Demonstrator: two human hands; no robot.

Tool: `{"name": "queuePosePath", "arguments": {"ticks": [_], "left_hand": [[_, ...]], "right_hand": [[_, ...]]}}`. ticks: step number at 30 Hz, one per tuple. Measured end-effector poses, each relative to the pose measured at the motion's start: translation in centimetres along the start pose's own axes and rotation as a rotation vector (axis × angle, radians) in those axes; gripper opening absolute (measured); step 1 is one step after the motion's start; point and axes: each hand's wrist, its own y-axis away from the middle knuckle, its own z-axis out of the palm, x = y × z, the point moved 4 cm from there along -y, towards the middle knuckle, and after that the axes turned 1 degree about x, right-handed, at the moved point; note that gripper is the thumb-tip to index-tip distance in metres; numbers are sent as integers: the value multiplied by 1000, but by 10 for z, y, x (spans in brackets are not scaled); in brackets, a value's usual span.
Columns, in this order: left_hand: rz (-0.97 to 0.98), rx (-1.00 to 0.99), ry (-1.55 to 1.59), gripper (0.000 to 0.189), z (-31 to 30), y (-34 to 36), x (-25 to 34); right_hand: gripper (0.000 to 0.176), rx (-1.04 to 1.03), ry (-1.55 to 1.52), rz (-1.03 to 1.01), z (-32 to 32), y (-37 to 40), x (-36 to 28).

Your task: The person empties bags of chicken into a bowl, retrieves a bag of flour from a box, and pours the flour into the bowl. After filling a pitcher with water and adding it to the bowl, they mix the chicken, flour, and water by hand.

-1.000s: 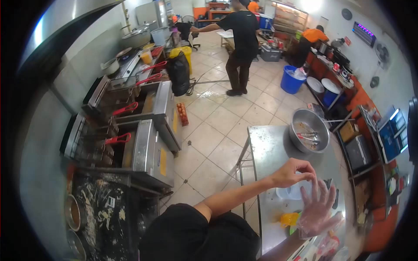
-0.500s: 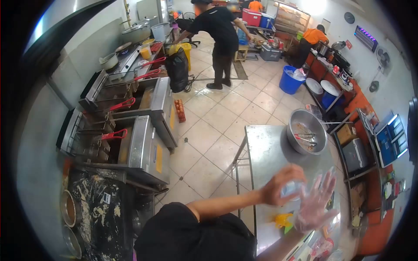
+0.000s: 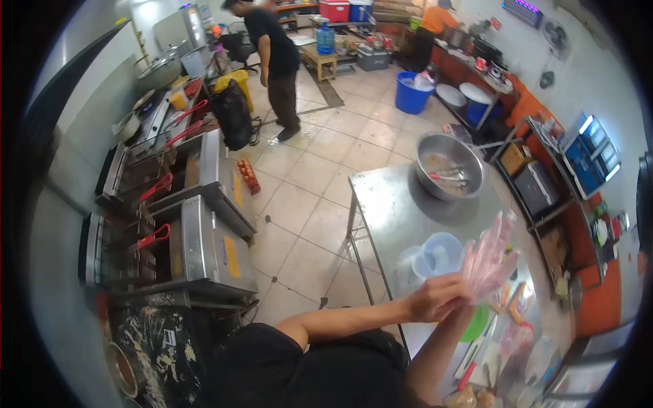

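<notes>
My right hand (image 3: 486,262) is raised over the steel table (image 3: 384,197), inside a clear plastic glove (image 3: 491,248), with its fingers stretched upward. At its wrist, my bare left hand (image 3: 439,298) pinches the glove's cuff. Just beyond my hands stands a translucent plastic tub (image 3: 439,253). Partly hidden under my right forearm lies a green round item (image 3: 475,323). Farther back on the table is a large metal bowl (image 3: 425,163), holding red-handled tongs (image 3: 449,177) and some food residue.
A red-handled knife (image 3: 469,370) and plastic bags (image 3: 517,340) lie at the table's near right. Deep fryers (image 3: 211,238) line the left side. A person in black (image 3: 275,61) stands near a black garbage bag (image 3: 231,119). Another person in orange (image 3: 435,24) works at the back.
My left hand has moved from beside the gloved palm down to the glove's cuff. My view has turned right and dropped. The person in black has straightened up.
</notes>
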Motion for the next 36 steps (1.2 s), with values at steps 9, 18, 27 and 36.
{"name": "queuePosePath", "arguments": {"ticks": [9,18,27,36], "left_hand": [[-67,-109,90,12,19,22,3],[-171,-224,100,14,43,46,-3],[-667,61,-360,37,-41,125,-270],[-1015,117,32,49,-35,180,-324]], "right_hand": [[68,-22,29,56,-31,13,2],[35,252,15,-344,-106,22,-28],[11,832,616,18,-207,151,-77],[19,1133,1050,-92,-307,370,-29]]}}
